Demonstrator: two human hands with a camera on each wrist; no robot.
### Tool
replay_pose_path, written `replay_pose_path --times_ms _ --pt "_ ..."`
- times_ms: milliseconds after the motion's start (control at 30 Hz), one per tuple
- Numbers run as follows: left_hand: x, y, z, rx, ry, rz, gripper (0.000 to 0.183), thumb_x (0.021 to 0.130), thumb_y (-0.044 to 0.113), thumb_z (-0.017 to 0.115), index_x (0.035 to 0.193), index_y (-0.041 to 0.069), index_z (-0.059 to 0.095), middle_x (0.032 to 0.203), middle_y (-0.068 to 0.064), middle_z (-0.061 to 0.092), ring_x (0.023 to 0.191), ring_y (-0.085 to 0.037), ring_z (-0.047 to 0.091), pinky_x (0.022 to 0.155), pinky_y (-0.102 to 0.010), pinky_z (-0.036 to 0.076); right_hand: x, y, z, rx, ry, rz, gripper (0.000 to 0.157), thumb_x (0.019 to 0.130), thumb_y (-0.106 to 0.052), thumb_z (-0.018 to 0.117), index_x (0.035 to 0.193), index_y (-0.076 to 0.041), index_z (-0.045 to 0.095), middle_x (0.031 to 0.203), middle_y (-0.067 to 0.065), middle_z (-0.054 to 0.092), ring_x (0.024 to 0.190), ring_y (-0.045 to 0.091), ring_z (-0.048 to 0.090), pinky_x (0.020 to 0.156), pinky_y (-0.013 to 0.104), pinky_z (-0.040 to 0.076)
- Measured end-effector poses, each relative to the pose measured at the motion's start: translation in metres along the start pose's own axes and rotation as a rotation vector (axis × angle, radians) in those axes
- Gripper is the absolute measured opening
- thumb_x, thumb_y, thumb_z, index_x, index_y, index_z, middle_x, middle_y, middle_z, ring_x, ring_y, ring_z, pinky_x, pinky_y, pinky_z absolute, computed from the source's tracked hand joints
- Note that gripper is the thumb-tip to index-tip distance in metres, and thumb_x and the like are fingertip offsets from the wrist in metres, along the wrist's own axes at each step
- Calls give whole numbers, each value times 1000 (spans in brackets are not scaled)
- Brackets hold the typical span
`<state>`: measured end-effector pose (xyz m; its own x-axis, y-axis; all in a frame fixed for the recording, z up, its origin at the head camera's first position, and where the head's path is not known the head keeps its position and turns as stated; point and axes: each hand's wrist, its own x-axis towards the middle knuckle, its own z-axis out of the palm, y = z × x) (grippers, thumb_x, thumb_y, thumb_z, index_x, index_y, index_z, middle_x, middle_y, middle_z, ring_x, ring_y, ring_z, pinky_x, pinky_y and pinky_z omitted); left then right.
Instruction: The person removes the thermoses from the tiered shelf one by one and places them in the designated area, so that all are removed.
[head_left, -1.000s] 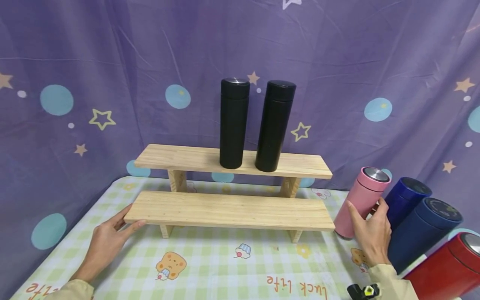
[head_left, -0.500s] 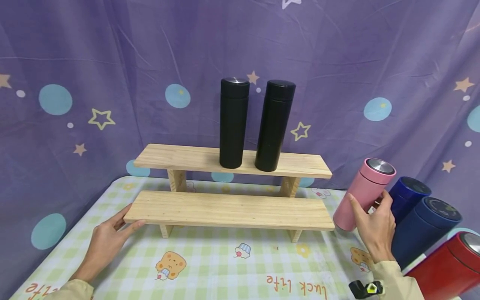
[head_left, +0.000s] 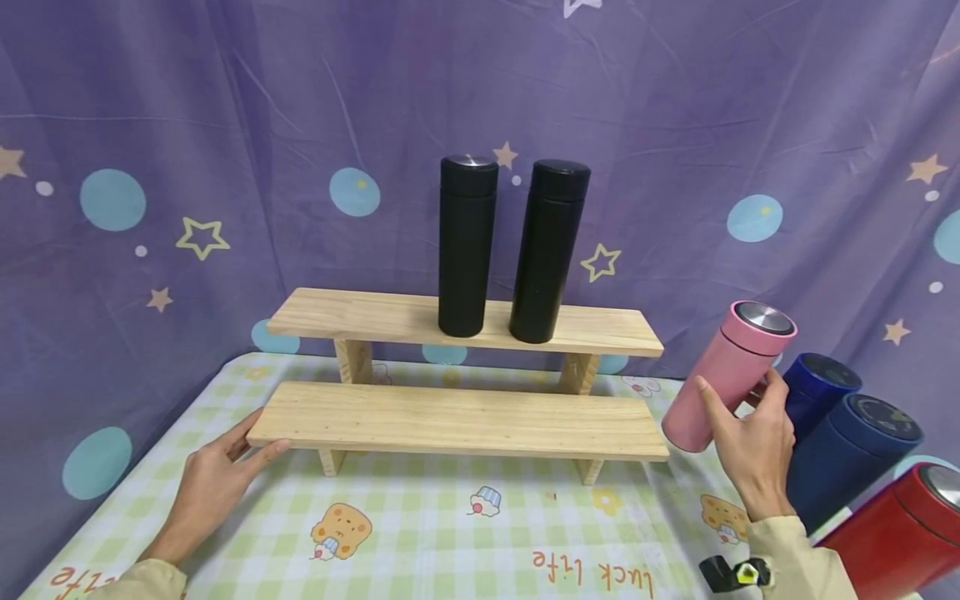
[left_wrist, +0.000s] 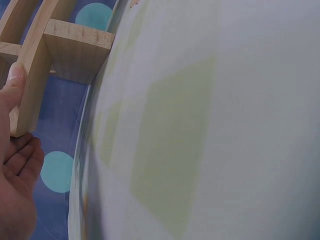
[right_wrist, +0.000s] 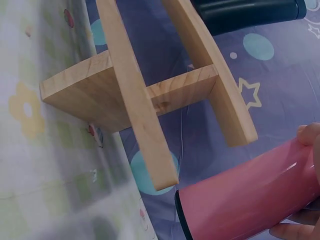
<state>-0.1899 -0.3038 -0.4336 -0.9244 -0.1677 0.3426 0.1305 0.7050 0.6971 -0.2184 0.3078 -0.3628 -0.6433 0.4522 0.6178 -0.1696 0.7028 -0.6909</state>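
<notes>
My right hand [head_left: 756, 450] grips a pink thermos bottle [head_left: 723, 367] with a silver-topped lid, held tilted above the table right of the wooden rack. In the right wrist view the base of the pink thermos [right_wrist: 245, 195] hangs near the end of the lower board. My left hand [head_left: 213, 487] holds the left end of the two-step wooden display rack [head_left: 465, 418], thumb on the lower board's front edge and fingers at its end. On the upper step stand two black thermos bottles, one [head_left: 467, 258] with a shiny lid top, the other [head_left: 547, 258] all black.
Close to my right hand stand a bright blue thermos [head_left: 813, 387], a dark blue thermos [head_left: 851, 454] and a red thermos [head_left: 892, 533]. A green-checked tablecloth [head_left: 420, 533] covers the table. Behind the rack hangs a purple curtain [head_left: 300, 133] with stars and dots.
My right hand has lifted the pink thermos off the table; it has risen and tilts more to the right. My left hand and the rack have stayed in place.
</notes>
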Motion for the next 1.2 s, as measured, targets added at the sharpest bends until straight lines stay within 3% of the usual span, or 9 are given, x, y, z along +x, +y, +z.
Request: replay_pose_path --times_ms 200,300,433,700,933,1033,1200 --pt "1 -1 1 -5 -1 -3 79 97 39 76 155 -4 43 136 -37 54 121 -56 56 89 -56 54 4 -7 -1 10 9 -29 78 91 -30 81 151 0 43 125 29 63 112 47 62 88 50 47" --pt "1 -2 1 -4 -2 -2 80 97 40 76 155 -4 43 136 -37 55 121 -56 57 90 -57 54 5 -12 -2 19 15 -50 77 91 -30 81 152 -1 43 125 28 63 111 46 62 88 36 48" --pt "1 -1 1 0 4 2 79 97 39 76 154 -5 43 135 -37 55 120 -56 57 90 -57 53 8 -19 -2 29 17 -82 77 91 -29 82 151 -1 44 124 28 64 110 43 64 79 15 39" --pt "0 -2 0 -2 -1 6 77 98 38 76 154 -5 44 134 -37 56 119 -57 57 87 -59 55 11 -30 -1 48 23 -118 76 90 -28 83 149 1 45 122 26 65 103 35 65 75 9 39" --pt "1 -1 1 9 11 7 78 97 38 77 153 -5 45 131 -36 57 117 -57 59 86 -58 56 14 -39 0 51 27 -156 69 90 -26 84 143 1 49 118 23 68 94 0 54 74 5 40" --pt "1 -1 1 12 21 16 77 96 37 77 152 -5 46 130 -36 59 116 -56 60 85 -57 56 15 -44 0 56 25 -160 68 90 -27 84 142 1 51 118 22 68 95 4 57 73 5 40" --pt "1 -1 1 11 18 12 78 96 38 77 153 -5 45 132 -37 57 117 -56 59 86 -58 55 19 -52 -1 75 9 -164 72 90 -26 84 147 1 49 124 24 65 103 34 64 74 6 39"
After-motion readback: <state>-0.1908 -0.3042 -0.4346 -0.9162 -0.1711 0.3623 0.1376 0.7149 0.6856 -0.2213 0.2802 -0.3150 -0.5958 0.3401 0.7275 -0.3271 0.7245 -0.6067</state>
